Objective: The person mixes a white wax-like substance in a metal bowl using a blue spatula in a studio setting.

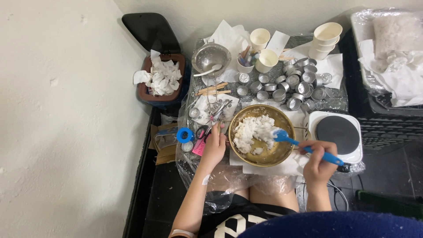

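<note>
- While the right hand (318,164) is closing its fingers around the handle of a blue spatula (304,146), the spatula's pale head is resting in the white flaky mass (252,131) inside the brass bowl (282,152).
- The left hand (214,147) is pressing against the bowl's left rim, fingers curled at the edge; whether it is gripping the rim or only steadying it cannot be told.
- The bowl is sitting directly in front of the person, on plastic sheeting.
- A white hot plate (338,134) with a dark round top is lying just right of the bowl.
- Scissors (204,131) and a blue tape roll (184,135) are lying just left of the bowl.
- Many small metal cups (296,83) are clustering beyond the bowl, with paper cups (326,39) and a metal strainer bowl (211,58) farther back.
- A bin of crumpled tissue (161,78) is standing well left of the bowl, by the wall.
</note>
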